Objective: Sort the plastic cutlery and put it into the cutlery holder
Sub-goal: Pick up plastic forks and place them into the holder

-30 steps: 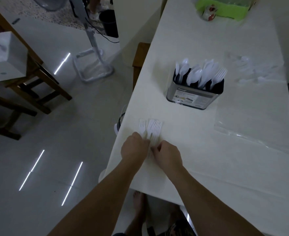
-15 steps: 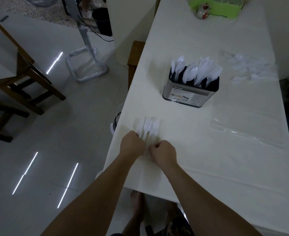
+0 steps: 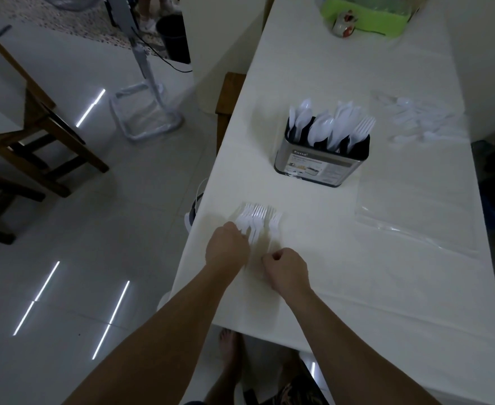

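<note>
Forks lay bunched near table edge, tines toward holder, handles back toward the hands. Left hand nearer, curled narrow on the handles. Right hand fisted just beside; contents could not be told. Both forearms extended, palms down.

Forks more tightly bunched
</note>
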### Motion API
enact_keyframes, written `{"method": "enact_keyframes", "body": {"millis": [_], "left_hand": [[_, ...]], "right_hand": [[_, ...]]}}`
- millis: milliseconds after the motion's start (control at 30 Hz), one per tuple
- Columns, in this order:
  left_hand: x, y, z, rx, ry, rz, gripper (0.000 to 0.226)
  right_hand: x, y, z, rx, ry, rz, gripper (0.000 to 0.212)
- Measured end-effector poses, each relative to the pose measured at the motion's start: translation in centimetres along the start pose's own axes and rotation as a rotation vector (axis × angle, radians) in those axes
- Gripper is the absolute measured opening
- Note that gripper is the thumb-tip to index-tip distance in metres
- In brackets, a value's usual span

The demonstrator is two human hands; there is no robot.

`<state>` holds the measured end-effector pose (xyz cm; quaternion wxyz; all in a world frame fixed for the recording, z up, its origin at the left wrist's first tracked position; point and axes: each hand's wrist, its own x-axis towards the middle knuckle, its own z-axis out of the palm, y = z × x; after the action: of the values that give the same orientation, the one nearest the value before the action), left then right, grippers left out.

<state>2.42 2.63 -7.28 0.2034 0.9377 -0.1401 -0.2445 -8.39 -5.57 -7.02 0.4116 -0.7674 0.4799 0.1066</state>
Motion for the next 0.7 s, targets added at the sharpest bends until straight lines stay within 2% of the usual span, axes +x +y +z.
{"method": "enact_keyframes", "body": {"millis": [200, 300, 500, 633, 700], "left_hand": [[-0.3, -0.1, -1.7, -0.158, 0.075, -0.052, 0.004], [-0.1, -0.2, -2.2, -0.254, 0.039, -0.079, 0.006], [-0.1, 0.6, -2.6, -0.628, -0.044, -0.225, 0.021], [0.7, -0.6, -2.7, -0.607, -0.029, -0.215, 0.028], [1.3, -1.2, -2.9, -0.591, -0.029, -0.235, 0.031]], "right_hand": [[-0.3, -0.6, -0.1, -0.024, 0.002, -0.03, 0.034], [-0.5, -1.7, 0.2, 0.008, 0.001, -0.074, 0.027], [-1.1, -4.4, 1.6, 0.05, -0.06, -0.216, 0.018], [-1.3, -5.1, 1.8, 0.065, -0.061, -0.291, 0.02], [-1.2, -4.7, 1.7, 0.045, 0.001, -0.262, 0.022]]}}
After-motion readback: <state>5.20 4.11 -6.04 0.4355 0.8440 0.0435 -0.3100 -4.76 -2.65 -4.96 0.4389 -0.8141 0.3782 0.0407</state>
